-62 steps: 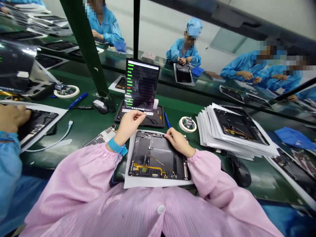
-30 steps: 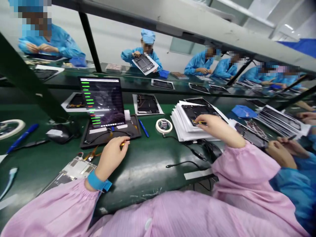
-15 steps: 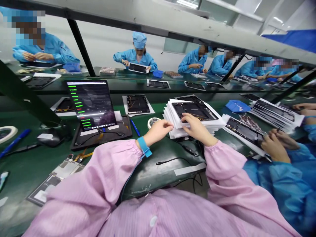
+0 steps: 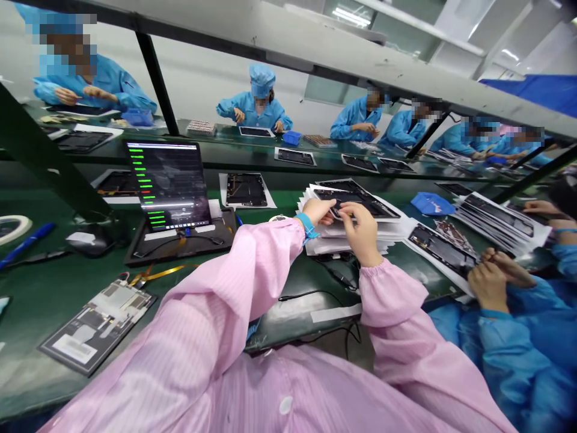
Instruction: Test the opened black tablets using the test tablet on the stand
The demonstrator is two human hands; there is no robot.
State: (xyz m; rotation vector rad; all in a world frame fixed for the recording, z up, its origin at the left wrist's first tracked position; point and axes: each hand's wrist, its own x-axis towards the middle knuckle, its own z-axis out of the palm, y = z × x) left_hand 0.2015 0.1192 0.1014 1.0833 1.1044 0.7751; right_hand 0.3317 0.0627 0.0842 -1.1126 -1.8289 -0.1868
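Both my hands are on a stack of tablet back shells on white sheets at the right of the green bench. My left hand, with a blue wrist strap, pinches the near left edge of the top shell. Just beside it, my right hand closes its fingers on the same shell's near edge. The top shell looks slightly lifted at the front.
A propped tablet with green bars stands in a black tray. A circuit assembly lies at the near left, a black cable near the front edge. A co-worker's hands work at the right. A tape roll sits far left.
The opened tablet shell that lay before me is gone from there. My right hand went to the stack on the right, then my left hand joined it; both now grip the top shell.
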